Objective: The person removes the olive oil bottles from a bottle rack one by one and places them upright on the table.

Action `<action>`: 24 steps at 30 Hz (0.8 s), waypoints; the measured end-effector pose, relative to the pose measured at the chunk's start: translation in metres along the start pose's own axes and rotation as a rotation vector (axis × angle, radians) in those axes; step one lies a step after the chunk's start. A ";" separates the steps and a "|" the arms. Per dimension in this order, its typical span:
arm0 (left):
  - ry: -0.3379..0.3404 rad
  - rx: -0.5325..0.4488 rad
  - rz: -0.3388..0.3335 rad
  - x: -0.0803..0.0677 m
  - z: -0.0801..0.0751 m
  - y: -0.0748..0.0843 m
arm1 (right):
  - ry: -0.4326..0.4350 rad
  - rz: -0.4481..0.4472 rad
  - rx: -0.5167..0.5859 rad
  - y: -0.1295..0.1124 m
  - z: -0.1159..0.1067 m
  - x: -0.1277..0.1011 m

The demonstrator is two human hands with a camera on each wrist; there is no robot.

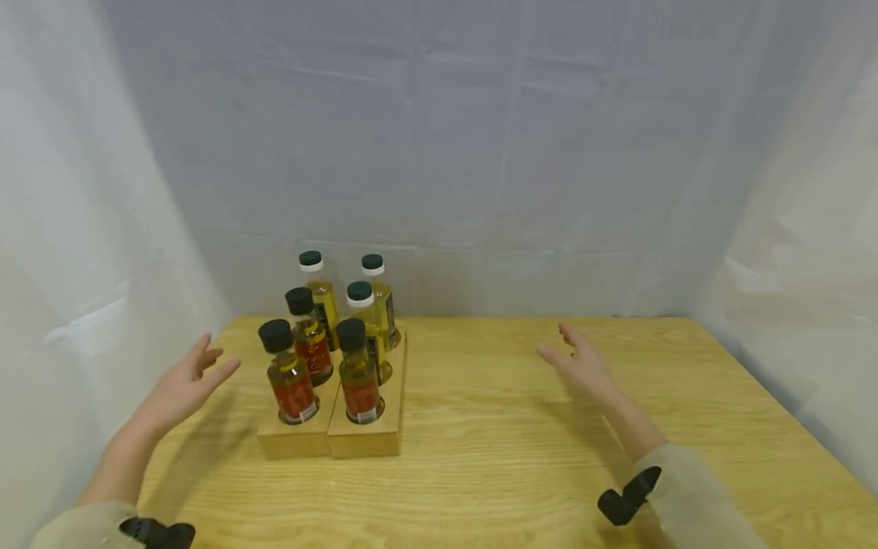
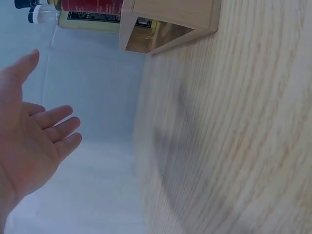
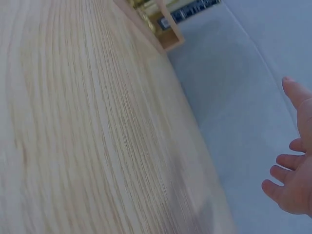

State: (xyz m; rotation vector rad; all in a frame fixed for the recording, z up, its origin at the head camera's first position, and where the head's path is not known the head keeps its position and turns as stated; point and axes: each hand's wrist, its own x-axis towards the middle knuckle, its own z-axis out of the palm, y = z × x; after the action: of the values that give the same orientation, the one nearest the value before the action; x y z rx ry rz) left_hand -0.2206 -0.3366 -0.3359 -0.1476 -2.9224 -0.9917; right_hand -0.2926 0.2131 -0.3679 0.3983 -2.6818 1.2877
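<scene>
Two hands hang over the table [image 1: 521, 427], both with fingers spread and holding nothing. The left hand [image 1: 185, 385] hovers just left of the wooden blocks [image 1: 332, 435], palm turned toward them; the right hand [image 1: 583, 366] is well to the right of the blocks, palm facing them across bare wood.

Nearest on the blocks stand two short bottles with red labels and black caps, the front left bottle [image 1: 291, 381] and the front right bottle [image 1: 359, 377], each seated in a round hole. Behind them sit another red-labelled bottle [image 1: 310, 339] and a white-collared yellow bottle [image 1: 368, 324], and farthest back on the blocks two tall yellow bottles [image 1: 318, 293] with green caps.

The bottles look like glass filled with liquid, so probably weighty for their size, rigid, smooth and breakable if knocked together. Standing close, they leave little room between; I would judge the neck or cap the easiest hold, lifting straight up out of the hole. The blocks look solid and stiff, best taken by their outer side faces.
</scene>
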 end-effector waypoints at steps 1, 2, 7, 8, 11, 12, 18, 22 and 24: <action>-0.008 -0.007 0.003 -0.001 0.000 0.000 | -0.012 -0.003 0.012 -0.003 0.004 0.001; -0.017 -0.016 0.007 -0.002 0.001 -0.001 | -0.026 -0.002 0.031 -0.006 0.008 0.001; -0.079 -0.096 0.036 -0.006 0.005 -0.002 | -0.083 -0.040 0.088 -0.025 0.031 0.003; -0.089 -0.111 0.041 -0.007 0.006 -0.003 | -0.097 -0.052 0.104 -0.029 0.036 0.003; -0.131 -0.155 0.056 -0.008 0.010 -0.004 | -0.153 -0.070 0.131 -0.041 0.052 0.002; -0.149 -0.170 0.060 -0.009 0.012 -0.004 | -0.174 -0.072 0.144 -0.045 0.058 0.002; -0.265 -0.213 0.063 -0.010 0.024 -0.007 | -0.305 -0.101 0.167 -0.068 0.091 -0.002; -0.309 -0.211 0.059 -0.008 0.032 -0.005 | -0.367 -0.091 0.124 -0.081 0.112 -0.003; -0.316 -0.207 0.063 -0.006 0.036 -0.003 | -0.388 -0.096 0.098 -0.085 0.122 -0.003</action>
State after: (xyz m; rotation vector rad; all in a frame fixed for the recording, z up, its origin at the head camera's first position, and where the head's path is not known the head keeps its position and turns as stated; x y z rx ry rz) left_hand -0.2153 -0.3169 -0.3669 -0.4399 -3.0540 -1.3743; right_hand -0.2661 0.0676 -0.3811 0.8589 -2.8628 1.4457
